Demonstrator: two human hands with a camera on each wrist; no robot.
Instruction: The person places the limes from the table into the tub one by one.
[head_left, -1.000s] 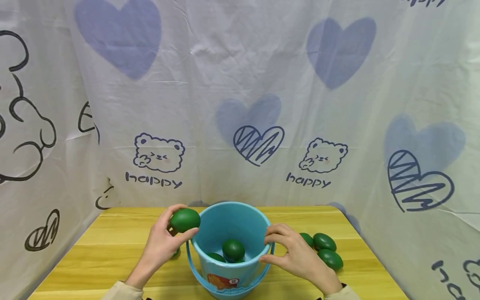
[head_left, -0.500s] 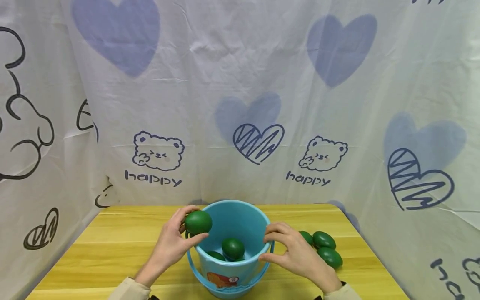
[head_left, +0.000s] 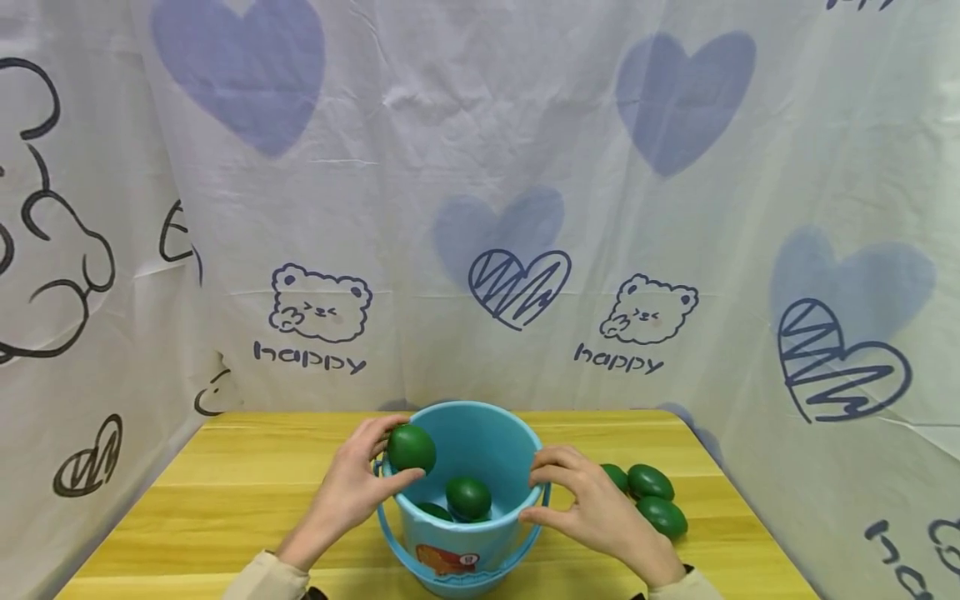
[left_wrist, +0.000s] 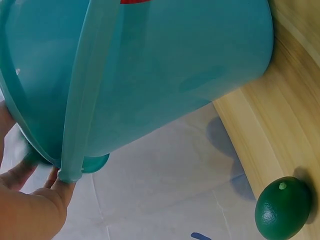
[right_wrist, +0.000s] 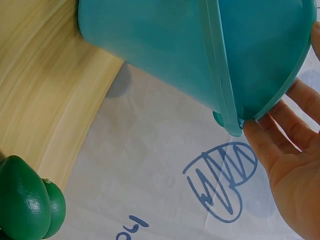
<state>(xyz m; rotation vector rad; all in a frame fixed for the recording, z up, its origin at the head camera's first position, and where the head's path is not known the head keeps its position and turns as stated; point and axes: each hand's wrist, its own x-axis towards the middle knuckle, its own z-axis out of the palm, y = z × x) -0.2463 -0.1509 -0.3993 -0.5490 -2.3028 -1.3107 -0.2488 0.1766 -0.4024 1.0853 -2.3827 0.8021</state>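
A light blue bucket (head_left: 457, 537) with its handle lowered at the front stands upright on the table. My left hand (head_left: 348, 475) holds a dark green oval fruit (head_left: 412, 447) between thumb and fingers, at the bucket's left rim. My right hand (head_left: 588, 504) grips the right rim, its fingers and thumb curved against the edge, as the right wrist view also shows. Inside the bucket lie a green fruit (head_left: 468, 498) and another green fruit (head_left: 433, 512), partly hidden by the front wall. In the left wrist view, the bucket mostly hides the held fruit.
Right of the bucket, several green fruits (head_left: 662, 517) lie grouped on the wooden table (head_left: 195, 500). Another green fruit (left_wrist: 283, 209) on the table shows in the left wrist view. A white patterned cloth (head_left: 480, 125) hangs behind and at both sides.
My left hand has carried the green fruit rightward, from outside the bucket to its left rim, slightly over the opening. The right hand and the bucket have stayed in place.
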